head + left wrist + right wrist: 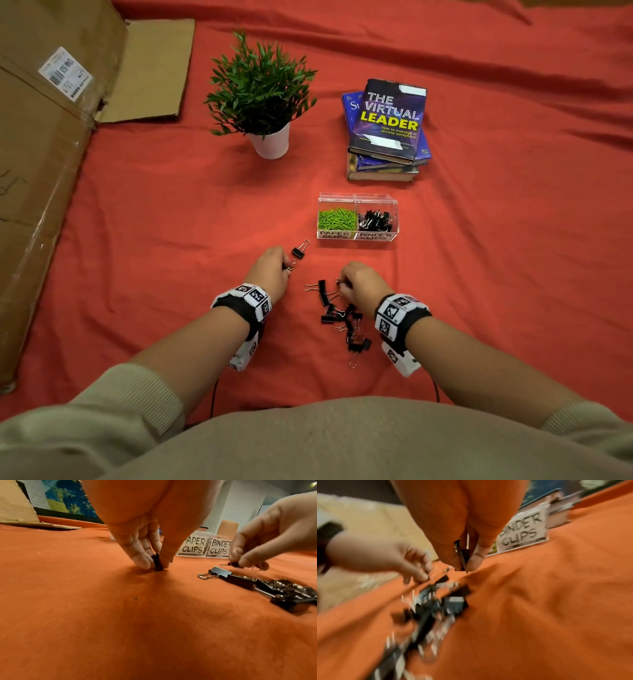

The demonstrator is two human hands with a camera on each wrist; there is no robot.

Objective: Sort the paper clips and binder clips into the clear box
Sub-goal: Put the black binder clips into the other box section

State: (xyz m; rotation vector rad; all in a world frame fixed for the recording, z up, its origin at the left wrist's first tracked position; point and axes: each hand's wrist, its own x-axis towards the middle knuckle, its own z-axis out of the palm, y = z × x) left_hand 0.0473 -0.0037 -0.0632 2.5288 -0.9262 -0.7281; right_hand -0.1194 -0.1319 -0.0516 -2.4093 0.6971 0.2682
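A clear two-part box [358,236] stands on the red cloth, green paper clips [336,218] in its left part and black binder clips [376,220] in its right. My left hand [272,269] pinches a black binder clip [158,563] against the cloth. Just beyond it lies a single binder clip [299,251]. My right hand [359,282] pinches another binder clip [463,558] at the far end of a loose pile of binder clips [344,317]. The right wrist view is blurred.
A potted green plant [262,96] and a stack of books [387,130] stand behind the box. A large cardboard carton [44,154] fills the left side. Red cloth [513,257] covers the whole surface.
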